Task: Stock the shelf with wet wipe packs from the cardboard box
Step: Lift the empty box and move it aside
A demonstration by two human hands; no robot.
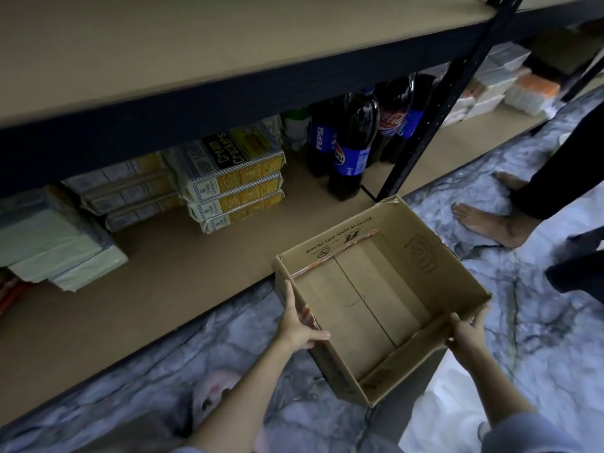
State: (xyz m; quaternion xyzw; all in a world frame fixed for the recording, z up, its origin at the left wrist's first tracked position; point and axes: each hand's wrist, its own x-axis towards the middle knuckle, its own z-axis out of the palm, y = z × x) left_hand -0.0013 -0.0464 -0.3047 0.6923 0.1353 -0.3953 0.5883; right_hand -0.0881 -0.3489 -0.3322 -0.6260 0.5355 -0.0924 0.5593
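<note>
Both hands on the open brown cardboard box (pixel 376 295), which I hold over the marbled grey-white floor (pixel 523 322) in front of the low shelf. My left hand (pixel 299 325) grips the left wall, thumb over the rim and fingers flat outside. My right hand (pixel 465 331) grips the near right corner, fingers curled over the edge.

Box interior: bare flaps only; no wet wipe packs visible in it. Judgement: the box is emptied, so the step in hand is moving it clear. To do it well: keep both grips opposed and level, lift straight, and swing away from the bare feet of a second person (pixel 487 220) standing near on the right.

The pale-wrapped flat packs (pixel 55 243) stacked at the left of the tan board lower shelf (pixel 196 273) may be the wipes; labels unreadable, cannot confirm.

Farther in: stacked yellow-and-white cream cracker packets (pixel 235 184), then dark cola bottles with blue labels (pixel 351 152). Beyond the black steel upright (pixel 434 109), white and orange packages (pixel 510 83) are blurred. The shelf's back is in shadow; its left end is cut off.
</note>
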